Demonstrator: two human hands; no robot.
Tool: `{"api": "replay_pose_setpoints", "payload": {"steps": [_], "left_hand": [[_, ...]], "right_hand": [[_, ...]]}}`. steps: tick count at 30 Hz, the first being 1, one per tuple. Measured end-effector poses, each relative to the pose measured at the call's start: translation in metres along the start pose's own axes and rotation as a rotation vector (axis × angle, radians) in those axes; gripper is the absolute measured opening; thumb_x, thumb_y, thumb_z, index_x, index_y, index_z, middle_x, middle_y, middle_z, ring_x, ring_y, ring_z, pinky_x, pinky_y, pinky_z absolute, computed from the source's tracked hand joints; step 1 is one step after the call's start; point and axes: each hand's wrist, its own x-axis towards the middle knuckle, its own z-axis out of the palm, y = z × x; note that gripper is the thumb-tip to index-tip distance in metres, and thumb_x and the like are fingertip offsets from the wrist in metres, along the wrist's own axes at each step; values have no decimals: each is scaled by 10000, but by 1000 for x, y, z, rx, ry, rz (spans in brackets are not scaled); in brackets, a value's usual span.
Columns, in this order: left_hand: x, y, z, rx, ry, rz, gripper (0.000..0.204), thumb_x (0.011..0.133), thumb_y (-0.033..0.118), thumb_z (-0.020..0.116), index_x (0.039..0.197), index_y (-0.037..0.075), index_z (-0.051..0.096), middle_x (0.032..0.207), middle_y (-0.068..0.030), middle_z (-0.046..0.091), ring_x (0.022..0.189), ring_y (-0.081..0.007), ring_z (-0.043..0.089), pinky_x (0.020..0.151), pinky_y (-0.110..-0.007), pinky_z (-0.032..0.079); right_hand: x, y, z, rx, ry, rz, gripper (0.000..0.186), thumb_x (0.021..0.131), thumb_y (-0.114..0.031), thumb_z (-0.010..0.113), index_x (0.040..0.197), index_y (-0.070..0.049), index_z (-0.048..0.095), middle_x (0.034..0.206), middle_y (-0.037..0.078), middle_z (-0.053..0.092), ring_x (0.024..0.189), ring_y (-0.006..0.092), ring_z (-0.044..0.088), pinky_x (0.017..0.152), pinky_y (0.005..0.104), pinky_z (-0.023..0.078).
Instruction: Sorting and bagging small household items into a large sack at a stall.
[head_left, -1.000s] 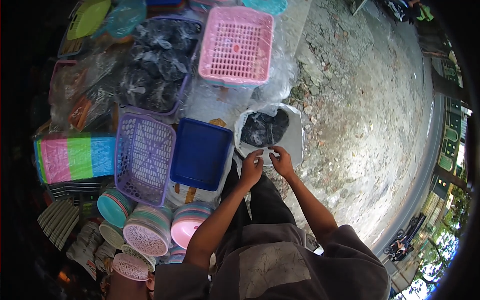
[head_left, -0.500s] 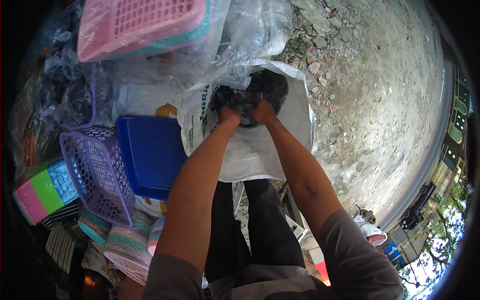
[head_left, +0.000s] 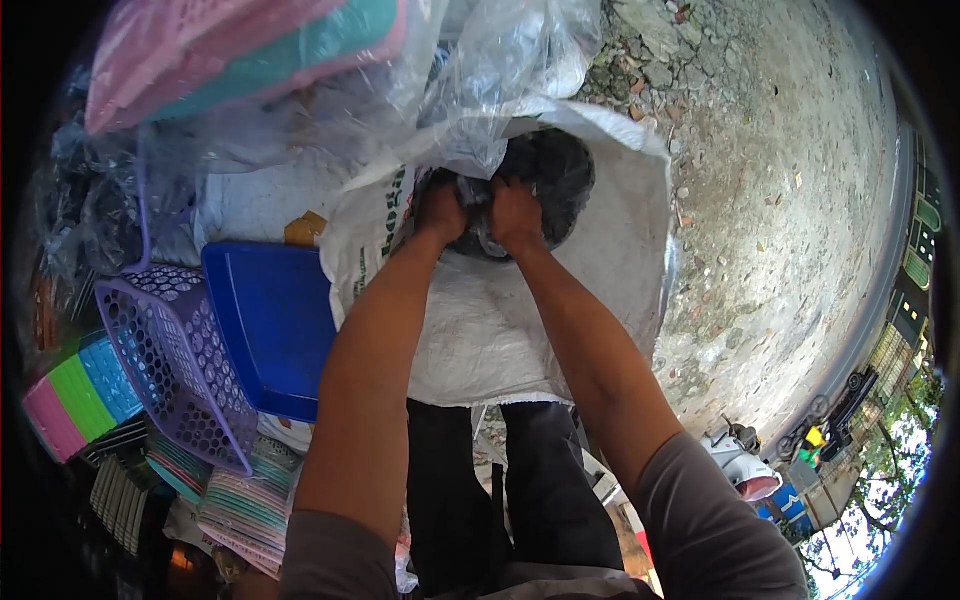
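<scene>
Both hands are down in a large white woven sack (head_left: 490, 350), among a bundle of dark, wrinkled plastic (head_left: 550, 190). My left hand (head_left: 440, 213) has its fingers curled into the dark plastic at the left of the opening. My right hand (head_left: 515, 215) is closed on the same plastic a little to the right, with fingertips partly hidden. A clear plastic sheet (head_left: 490, 70) hangs into the opening just above them. The sack's upper rim is folded and crumpled.
Left stand a blue tray (head_left: 268, 340), a purple perforated basket (head_left: 175, 360), coloured stacks (head_left: 80, 385) and stacked baskets (head_left: 245, 510). Wrapped pink and teal baskets (head_left: 250, 50) lie at the top. Rubble ground (head_left: 770, 230) runs right to a road with vehicles (head_left: 840, 410).
My hands, first near each other at the sack's front rim, have reached forward into it onto the dark plastic. The sack appears nearer and larger, and the view has shifted toward it.
</scene>
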Motion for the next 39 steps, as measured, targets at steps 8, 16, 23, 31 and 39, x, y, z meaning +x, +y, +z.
{"api": "replay_pose_setpoints", "payload": {"steps": [8, 16, 23, 31, 39], "left_hand": [[-64, 60, -44, -231, 15, -203, 291, 863, 230, 578, 1084, 66, 672, 1107, -202, 657, 1029, -360, 627, 856, -417, 492], [-206, 150, -205, -1104, 63, -541, 482, 886, 259, 542, 1340, 107, 489, 1224, -89, 569, 1055, -238, 578, 861, -339, 468], [-340, 203, -334, -1628, -154, -39, 603, 867, 89, 450, 1458, 103, 329, 1360, -113, 473, 1223, -272, 509, 1014, -464, 429], [-449, 205, -423, -1939, 40, 155, 629, 839, 9, 493, 1444, 77, 336, 1346, -132, 484, 1223, -263, 519, 1002, -431, 468], [-527, 197, -459, -1408, 526, 94, 562, 869, 92, 559, 1399, 24, 385, 1277, -111, 542, 1180, -230, 541, 996, -383, 458]], "right_hand": [[-58, 21, -66, 483, 258, -346, 216, 825, -106, 610, 1023, -38, 554, 998, 212, 550, 957, 433, 543, 815, 479, 459], [-197, -25, -232, 828, 85, -351, 185, 911, -99, 560, 1054, -11, 483, 1189, 200, 555, 1134, 362, 538, 937, 389, 438], [-294, -88, -362, 1088, -187, -478, 134, 968, -94, 511, 1069, -41, 442, 1353, 134, 489, 1187, 217, 492, 967, 376, 430], [-348, -177, -422, 1560, -420, -317, 412, 960, -134, 419, 1367, -75, 419, 1342, 109, 493, 1039, 173, 524, 940, 325, 427], [-382, -252, -400, 1597, -1014, -289, 538, 902, -174, 445, 1418, -53, 352, 1355, 114, 494, 1203, 233, 519, 1015, 431, 403]]}}
